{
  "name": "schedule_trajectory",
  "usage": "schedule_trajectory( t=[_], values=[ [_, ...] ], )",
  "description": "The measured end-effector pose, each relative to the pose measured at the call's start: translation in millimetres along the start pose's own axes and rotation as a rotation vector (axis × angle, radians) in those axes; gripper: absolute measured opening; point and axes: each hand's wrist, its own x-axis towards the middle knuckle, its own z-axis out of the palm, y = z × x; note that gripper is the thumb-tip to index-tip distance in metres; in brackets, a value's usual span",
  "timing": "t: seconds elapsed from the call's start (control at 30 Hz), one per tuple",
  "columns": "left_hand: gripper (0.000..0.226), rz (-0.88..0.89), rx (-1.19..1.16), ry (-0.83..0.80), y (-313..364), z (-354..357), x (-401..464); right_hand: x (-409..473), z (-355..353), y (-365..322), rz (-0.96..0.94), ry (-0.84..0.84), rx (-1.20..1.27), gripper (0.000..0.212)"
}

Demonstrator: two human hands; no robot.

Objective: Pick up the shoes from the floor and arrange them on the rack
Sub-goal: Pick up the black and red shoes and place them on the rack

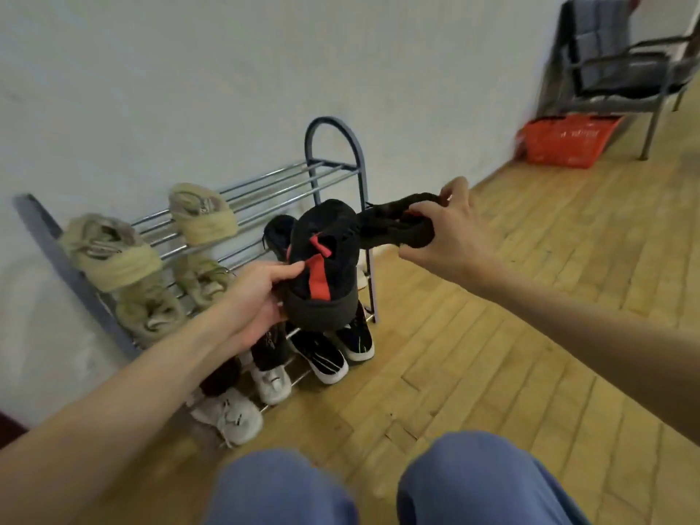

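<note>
My left hand grips a black shoe with a red stripe by its heel, holding it in front of the metal shoe rack. My right hand holds a second black shoe in the air just right of the rack's end loop. Beige sneakers sit on the top and middle shelves. Black and white shoes and white sneakers fill the bottom shelf. Another black shoe lies on the middle shelf behind the held one.
The rack stands against a white wall on a wooden parquet floor. A red basket and a dark metal chair are at the far right. My knees in blue trousers are at the bottom.
</note>
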Motion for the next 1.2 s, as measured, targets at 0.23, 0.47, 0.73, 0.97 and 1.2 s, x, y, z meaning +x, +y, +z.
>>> schedule_trajectory(
  t=[0.23, 0.47, 0.73, 0.97, 1.2],
  values=[
    [0.026, 0.135, -0.083, 0.136, 62.4, -15.6, 27.5, 64.0, -5.2, -29.7, 0.007, 0.234, 0.16, 0.049],
    [0.021, 0.153, -0.167, 0.266, 81.2, -27.1, 108.4, 155.3, 65.3, -38.4, 0.055, 0.176, 0.278, 0.042],
    [0.029, 0.245, -0.11, 0.3, 106.6, -33.9, 206.2, 242.4, 153.7, -31.9, 0.047, 0.126, 0.273, 0.043],
    [0.035, 0.219, -0.163, 0.333, 89.7, -32.8, 252.9, 266.5, 193.0, -18.7, 0.035, 0.115, 0.277, 0.052],
    [0.038, 0.218, -0.163, 0.365, 79.1, -20.8, 283.4, 259.9, 221.1, -2.9, 0.067, 0.182, 0.379, 0.057]
  ],
)
